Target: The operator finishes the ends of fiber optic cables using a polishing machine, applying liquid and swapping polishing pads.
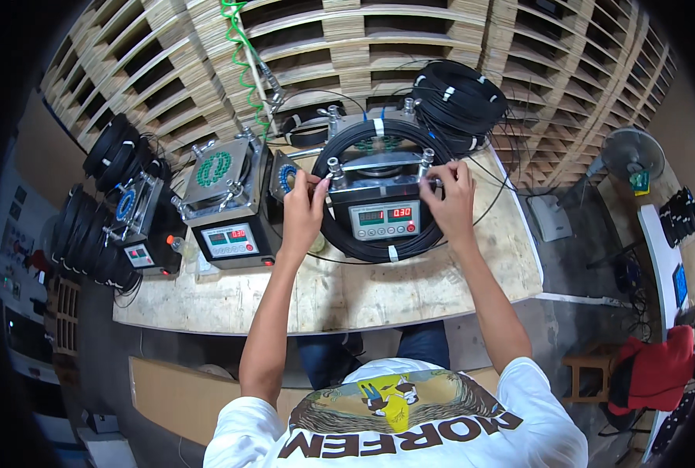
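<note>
Before me on the wooden table stands a boxy metal machine (382, 220) with a red digital display and a row of buttons. A large coil of black cable (355, 248), tied with white bands, loops around it and hangs over its front. My left hand (304, 207) pinches by the machine's left front corner, next to an upright metal clamp post (334, 165). At the right front corner my right hand (451, 201) has its fingers closed just below another clamp post (427, 158). What lies between the fingertips of either hand is too small to make out.
Left of me stand a similar machine (213, 168) with a green ring on top and another with a blue ring (125, 204). More cable coils (457, 101) sit at the back right. Stacked pallets (347, 47) rise behind the table. A fan (633, 154) and a person in red (659, 366) are at right.
</note>
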The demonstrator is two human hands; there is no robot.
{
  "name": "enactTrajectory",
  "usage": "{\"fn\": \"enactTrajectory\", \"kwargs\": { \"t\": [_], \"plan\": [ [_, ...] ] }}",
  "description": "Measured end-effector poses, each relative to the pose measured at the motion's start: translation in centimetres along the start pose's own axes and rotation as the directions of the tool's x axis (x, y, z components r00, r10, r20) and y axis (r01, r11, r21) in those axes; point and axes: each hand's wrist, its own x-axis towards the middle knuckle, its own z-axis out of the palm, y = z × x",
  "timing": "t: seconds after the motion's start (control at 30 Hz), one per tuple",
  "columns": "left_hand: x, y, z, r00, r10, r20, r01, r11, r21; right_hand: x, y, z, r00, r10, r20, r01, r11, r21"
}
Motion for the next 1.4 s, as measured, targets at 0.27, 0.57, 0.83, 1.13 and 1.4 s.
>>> {"fn": "enactTrajectory", "kwargs": {
  "t": [0.27, 0.57, 0.83, 1.13, 1.4],
  "plan": [
    [-0.1, -0.5, 0.1, 0.999, -0.049, -0.001, 0.049, 0.998, -0.049, 1.6, 2.0, -1.0, 0.993, 0.121, 0.007, -0.114, 0.908, 0.404],
    [-0.6, -1.1, 0.5, 0.992, -0.125, -0.024, 0.12, 0.982, -0.147, 1.7, -0.1, -2.5, 0.957, 0.25, 0.146, -0.278, 0.935, 0.222],
    [-0.4, -1.3, 0.3, 0.991, -0.136, -0.002, 0.134, 0.977, -0.165, 3.5, -0.2, -2.9, 0.897, 0.391, 0.206, -0.426, 0.888, 0.17],
    [-0.5, -1.4, 0.5, 0.991, -0.136, -0.013, 0.13, 0.967, -0.219, 1.9, 1.1, -1.7, 0.965, 0.221, 0.14, -0.255, 0.913, 0.319],
    [-0.8, -1.7, 0.6, 0.995, -0.1, 0.011, 0.1, 0.976, -0.192, 0.3, 1.1, -1.2, 0.958, 0.249, 0.142, -0.285, 0.887, 0.363]
  ]
}}
